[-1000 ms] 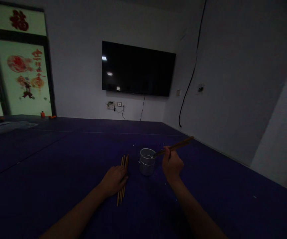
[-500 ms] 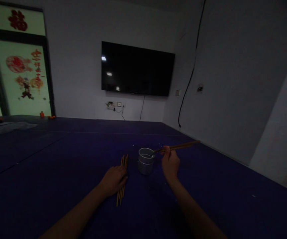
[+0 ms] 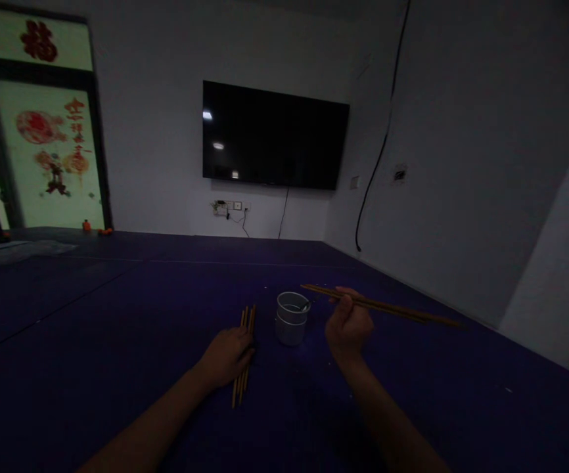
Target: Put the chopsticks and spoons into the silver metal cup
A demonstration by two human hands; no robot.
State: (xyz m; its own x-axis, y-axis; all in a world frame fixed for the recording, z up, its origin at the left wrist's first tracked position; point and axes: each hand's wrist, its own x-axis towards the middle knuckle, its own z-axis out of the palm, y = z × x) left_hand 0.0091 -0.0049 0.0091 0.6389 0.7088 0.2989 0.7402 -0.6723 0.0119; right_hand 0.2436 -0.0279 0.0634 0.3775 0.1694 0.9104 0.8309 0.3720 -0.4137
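Note:
A silver metal cup [image 3: 292,328] stands upright on the dark blue surface, between my hands. A thin dark utensil [image 3: 306,305] leans inside it, its end reaching over the right rim; its kind is unclear. My left hand [image 3: 228,355] lies over several wooden chopsticks [image 3: 240,387], fingers curled across them as they rest on the surface. Right of the cup, my right hand [image 3: 349,323] is raised and closed round more long wooden chopsticks [image 3: 393,307]. Their left tips hover near the cup's rim, while the other ends point far right.
Small white specks lie scattered on the blue surface [image 3: 117,315]. Clear plastic sheeting [image 3: 18,252] and small orange objects [image 3: 86,225] are at the far left. A television [image 3: 274,138] hangs on the back wall, and a black cable [image 3: 376,164] runs down the right wall.
My right hand has moved slightly right, away from the cup. The chopsticks in it now tilt down to the right, apart from the dark utensil. My left hand has stayed put.

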